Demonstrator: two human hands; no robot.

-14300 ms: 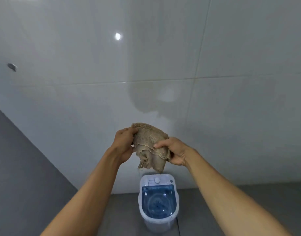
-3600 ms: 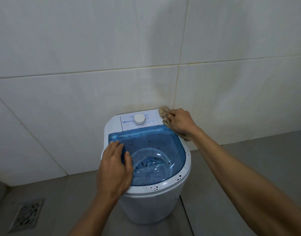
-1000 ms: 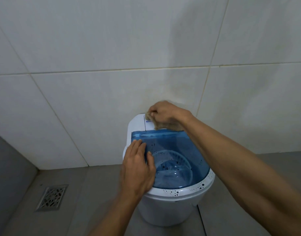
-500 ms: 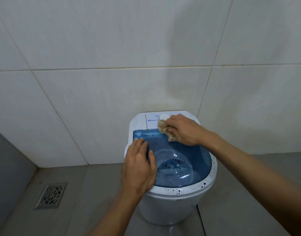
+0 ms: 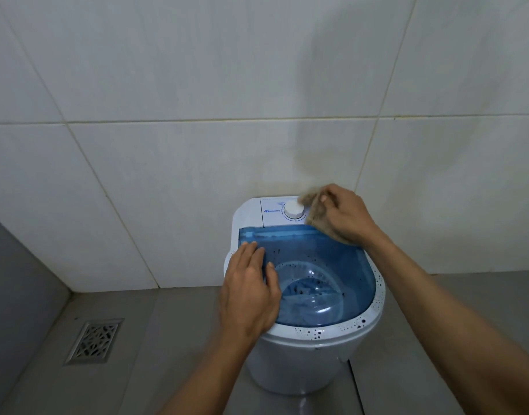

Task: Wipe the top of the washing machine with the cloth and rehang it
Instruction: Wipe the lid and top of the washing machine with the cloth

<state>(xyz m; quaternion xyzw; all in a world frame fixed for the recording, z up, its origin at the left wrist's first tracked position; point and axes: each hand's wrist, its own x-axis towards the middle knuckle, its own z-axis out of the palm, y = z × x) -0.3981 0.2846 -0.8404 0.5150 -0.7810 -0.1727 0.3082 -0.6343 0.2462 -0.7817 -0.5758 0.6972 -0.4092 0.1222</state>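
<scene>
Coarse tan cloth [image 5: 318, 215], pinched by the right hand [image 5: 347, 217], beside the round white dial [image 5: 294, 209]; left hand [image 5: 251, 290] spread flat on the washer's [image 5: 305, 363] translucent blue lid [image 5: 341, 265].

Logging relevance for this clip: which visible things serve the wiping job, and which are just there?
In the job: cloth, gripped by right hand; washing machine; left hand, flat on its blue lid.

Just there: floor drain; wall tiles.

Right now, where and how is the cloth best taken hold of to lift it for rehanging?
Probably at the loose bunched edge of the cloth beside the dial, pinched from above. The right hand covers the rest, and that edge stands free of the washing machine top.
</scene>
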